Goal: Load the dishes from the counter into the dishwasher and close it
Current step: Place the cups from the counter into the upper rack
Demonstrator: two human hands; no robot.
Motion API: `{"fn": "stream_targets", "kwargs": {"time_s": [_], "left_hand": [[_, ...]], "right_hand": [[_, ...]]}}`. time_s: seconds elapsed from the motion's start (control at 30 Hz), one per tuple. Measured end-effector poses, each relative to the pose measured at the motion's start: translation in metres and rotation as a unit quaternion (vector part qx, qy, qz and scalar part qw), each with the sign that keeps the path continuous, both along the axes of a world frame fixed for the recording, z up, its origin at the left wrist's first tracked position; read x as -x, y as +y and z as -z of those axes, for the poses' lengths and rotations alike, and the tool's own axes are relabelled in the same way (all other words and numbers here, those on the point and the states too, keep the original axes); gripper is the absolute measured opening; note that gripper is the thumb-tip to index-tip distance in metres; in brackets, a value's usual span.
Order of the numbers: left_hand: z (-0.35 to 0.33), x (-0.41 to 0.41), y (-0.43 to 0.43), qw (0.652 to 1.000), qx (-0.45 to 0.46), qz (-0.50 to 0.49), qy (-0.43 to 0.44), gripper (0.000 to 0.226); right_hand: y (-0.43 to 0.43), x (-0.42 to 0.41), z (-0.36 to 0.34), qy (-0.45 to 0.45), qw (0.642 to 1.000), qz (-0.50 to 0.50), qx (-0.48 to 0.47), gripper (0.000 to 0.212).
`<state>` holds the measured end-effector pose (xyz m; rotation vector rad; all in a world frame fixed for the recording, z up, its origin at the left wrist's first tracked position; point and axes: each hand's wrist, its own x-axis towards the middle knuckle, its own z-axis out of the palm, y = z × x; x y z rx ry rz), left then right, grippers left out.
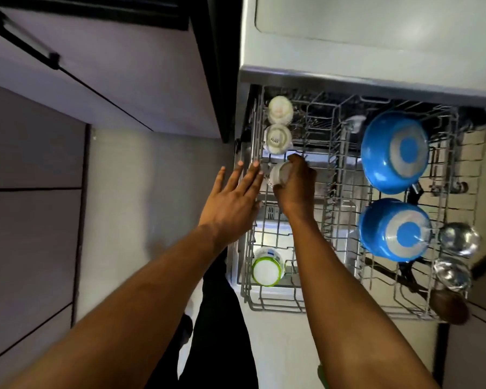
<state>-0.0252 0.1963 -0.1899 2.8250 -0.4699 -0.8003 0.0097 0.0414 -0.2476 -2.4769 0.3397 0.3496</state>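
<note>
Right hand (pixel 293 185) grips pale cup (pixel 278 177) (maybe inverted) over rack (pixel 334 175).

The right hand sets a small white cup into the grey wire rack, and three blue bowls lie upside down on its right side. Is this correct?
No: the head view shows two, a far blue bowl and a near blue bowl. The right hand sets the small white cup into the grey wire rack.

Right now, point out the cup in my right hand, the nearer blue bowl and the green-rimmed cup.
Held cup (pixel 277 176): head view, its white side.
Nearer blue bowl (pixel 394 231): head view, its upturned underside.
Green-rimmed cup (pixel 266 270): head view, its white centre.
</note>
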Motion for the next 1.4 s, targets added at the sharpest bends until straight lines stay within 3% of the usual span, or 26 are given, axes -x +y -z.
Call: {"fn": "stream_targets", "kwargs": {"time_s": [0.17,0.23,0.57,0.77,0.93,1.07,1.23,1.4], "left_hand": [[0.007,0.001,0.005,1.0,0.019,-0.002,-0.018,0.064],[0.007,0.001,0.007,0.999,0.022,0.001,-0.028,0.062],[0.004,0.0,0.005,1.0,0.003,0.004,-0.021,0.063],[-0.004,-0.002,0.003,1.0,-0.016,0.017,-0.003,0.063],[-0.017,-0.006,0.006,0.998,-0.041,0.036,0.014,0.064],[-0.025,-0.003,0.018,0.998,-0.058,0.011,0.028,0.068],[-0.055,0.008,0.054,0.998,-0.059,-0.026,0.017,0.068],[-0.09,0.011,0.103,0.996,-0.061,-0.061,0.003,0.067]], "right_hand": [[0.013,-0.006,0.019,-0.073,0.986,-0.1,0.112,0.04],[0.015,-0.005,0.023,-0.087,0.98,-0.12,0.131,0.039],[0.007,-0.004,0.018,-0.079,0.977,-0.169,0.104,0.052],[0.012,-0.003,0.016,-0.057,0.983,-0.108,0.139,0.075],[0.03,0.013,-0.009,0.019,0.988,-0.048,0.147,0.091],[0.041,0.026,-0.031,0.021,0.983,-0.065,0.169,0.083],[0.06,0.038,-0.063,-0.025,0.979,-0.083,0.184,0.056],[0.104,0.046,-0.106,-0.083,0.972,-0.155,0.156,0.053]]}}
